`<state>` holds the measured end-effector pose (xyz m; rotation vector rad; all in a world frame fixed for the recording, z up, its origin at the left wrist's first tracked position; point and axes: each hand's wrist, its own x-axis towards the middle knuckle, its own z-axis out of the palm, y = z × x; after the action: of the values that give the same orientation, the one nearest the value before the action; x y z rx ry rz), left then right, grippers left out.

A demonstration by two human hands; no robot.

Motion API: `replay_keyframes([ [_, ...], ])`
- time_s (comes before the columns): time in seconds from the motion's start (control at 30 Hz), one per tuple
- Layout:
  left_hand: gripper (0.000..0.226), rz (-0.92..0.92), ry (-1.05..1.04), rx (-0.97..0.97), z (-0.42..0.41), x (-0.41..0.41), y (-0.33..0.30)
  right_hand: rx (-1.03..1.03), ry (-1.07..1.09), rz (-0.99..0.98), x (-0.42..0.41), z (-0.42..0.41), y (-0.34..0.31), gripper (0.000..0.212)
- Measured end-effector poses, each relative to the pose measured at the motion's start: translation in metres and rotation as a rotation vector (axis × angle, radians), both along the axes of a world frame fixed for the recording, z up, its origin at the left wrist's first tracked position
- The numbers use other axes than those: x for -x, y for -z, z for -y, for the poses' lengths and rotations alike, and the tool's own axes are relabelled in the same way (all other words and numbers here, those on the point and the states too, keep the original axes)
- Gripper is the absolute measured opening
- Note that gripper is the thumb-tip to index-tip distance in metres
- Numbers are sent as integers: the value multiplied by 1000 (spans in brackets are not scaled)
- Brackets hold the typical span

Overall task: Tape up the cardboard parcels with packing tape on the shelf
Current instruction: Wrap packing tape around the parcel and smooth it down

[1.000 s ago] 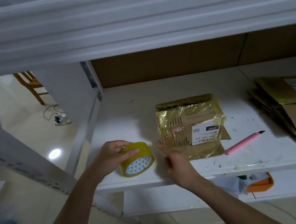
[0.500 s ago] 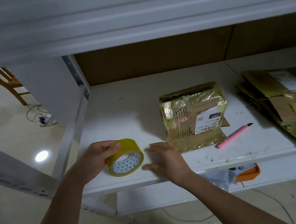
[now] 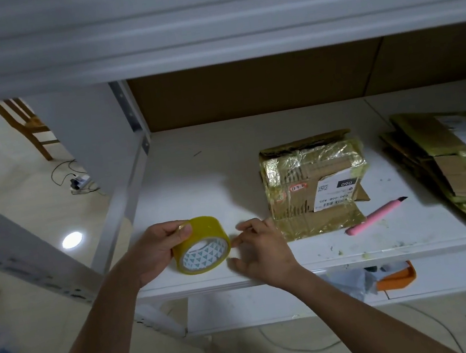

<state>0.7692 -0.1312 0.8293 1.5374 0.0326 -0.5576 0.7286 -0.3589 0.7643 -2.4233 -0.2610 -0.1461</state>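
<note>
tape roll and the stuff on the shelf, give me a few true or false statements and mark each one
1. The left hand holds the tape roll. True.
2. The pink cutter lies left of the tape roll. False: it lies right of the parcel.
3. The right hand grips the parcel. False: it is beside the roll, its fingertips at the roll's edge.
4. The parcel bears a white label. True.
5. The roll sits on top of the parcel. False: it is left of it, near the front edge of the shelf.

Bare shelf (image 3: 211, 179) left of parcel (image 3: 312, 183); low, perhaps, overhead.
</note>
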Motion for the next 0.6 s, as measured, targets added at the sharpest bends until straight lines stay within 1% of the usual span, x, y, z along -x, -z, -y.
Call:
replay_keyframes([
  [0.07, 40, -9, 3, 8, 0, -1, 0, 26, -11, -14, 0, 0, 0, 40],
  [0.13, 42, -15, -4, 11, 1, -1, 0, 46, 29, -8, 0, -3, -1, 41],
  [0.27, 49, -7, -10, 6, -1, -1, 2, 32, 77, 42, -3, -5, 4, 30],
  [0.47, 42, 30, -24, -6, 0, 5, 2, -51, 61, 113, 1, -5, 8, 6],
  [0.6, 38, 67, -61, -35, 0, 9, 1, -109, 62, 134, 1, -5, 9, 6],
])
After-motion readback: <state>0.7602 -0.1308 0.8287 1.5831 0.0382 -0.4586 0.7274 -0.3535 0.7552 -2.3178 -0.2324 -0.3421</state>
